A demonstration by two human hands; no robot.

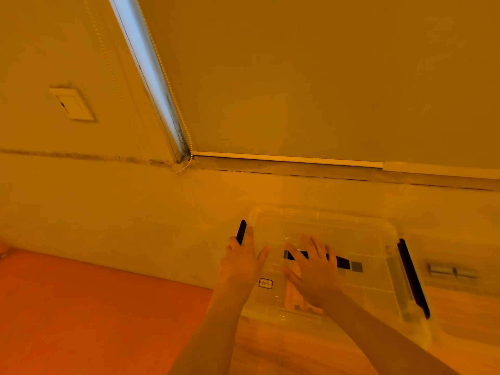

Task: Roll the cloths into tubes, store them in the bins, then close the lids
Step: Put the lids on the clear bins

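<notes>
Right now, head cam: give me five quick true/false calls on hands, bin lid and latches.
1. Both hands lie on the clear lid. True: left hand and right hand rest on it with fingers spread.
2. The right hand grips a rolled cloth. False: it holds nothing; its fingers lie flat on the lid.
3. The bin has a dark latch on each side. True: left latch, right latch.
4. The left hand's fingers are next to the left latch. True.
5. The lid is off and leans on the wall. False: it sits on top of the bin under both hands.
</notes>
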